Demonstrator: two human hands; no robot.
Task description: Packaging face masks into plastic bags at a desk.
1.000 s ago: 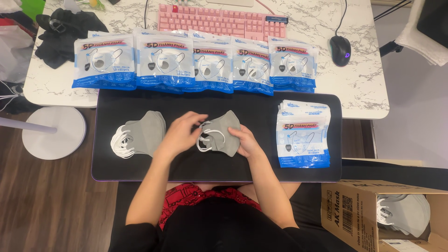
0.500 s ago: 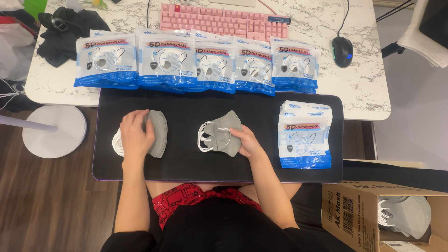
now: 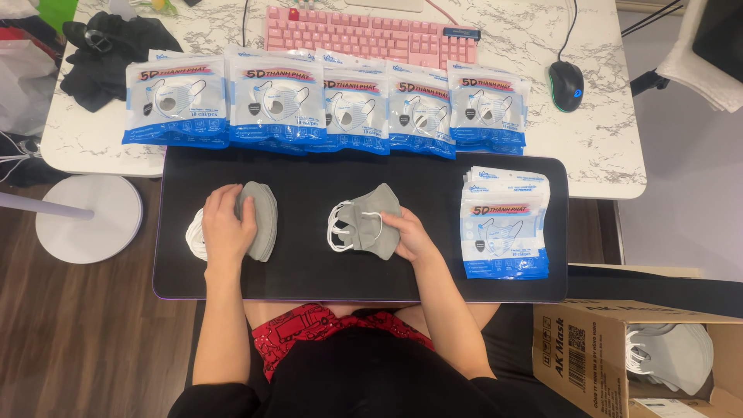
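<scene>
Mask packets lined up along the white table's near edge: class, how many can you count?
5, side by side: far left, next, middle, fourth, far right. They overlap, so more may be hidden beneath.

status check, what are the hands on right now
Left hand flat on the grey mask stack. Right hand gripping the small mask bundle at mat centre. Flat pouch pile to the right, clear of both hands.

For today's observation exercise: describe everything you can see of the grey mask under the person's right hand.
The grey face mask looks like soft folded fabric with white ear loops bunched at its left end. It lies flat on the black mat, about mid-mat. The right hand rests on its right edge.
</scene>
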